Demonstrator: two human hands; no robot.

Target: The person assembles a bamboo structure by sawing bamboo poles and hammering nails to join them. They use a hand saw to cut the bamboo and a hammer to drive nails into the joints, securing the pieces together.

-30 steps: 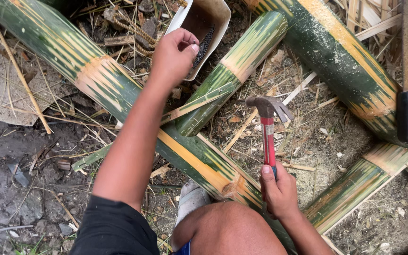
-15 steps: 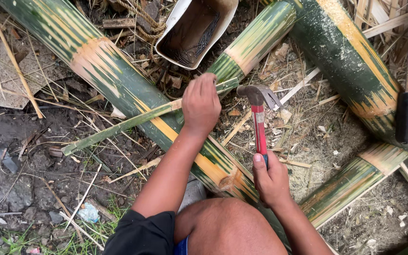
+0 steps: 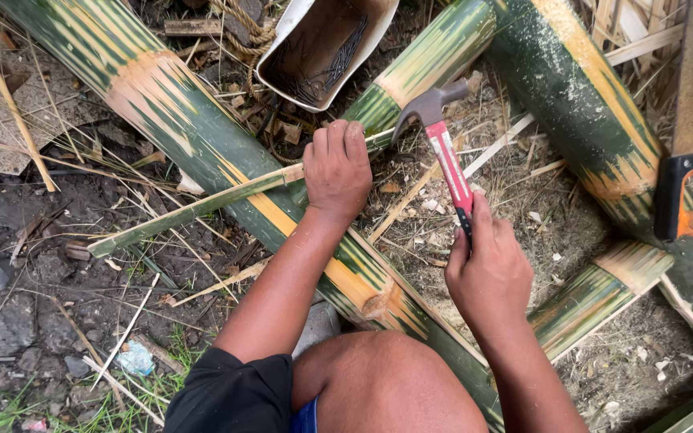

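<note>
**Split strip pinned on bamboo, hammer raised**

A thin bamboo strip (image 3: 202, 207) is pressed onto the thick bamboo pole (image 3: 162, 112) by the left hand (image 3: 337, 170), fingers curled down. The red-handled claw hammer (image 3: 443, 144), at three o'clock, is gripped by the right hand (image 3: 487, 273), fingers closed.

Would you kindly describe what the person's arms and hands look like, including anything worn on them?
Both arms are bare from shoulder to fingertips: no gloves, watch, rings or bandages show on the left hand or the right hand. A short black fabric sleeve ends at the left upper arm. The nails are short. A strip of blue cloth shows beside the knee.
</note>
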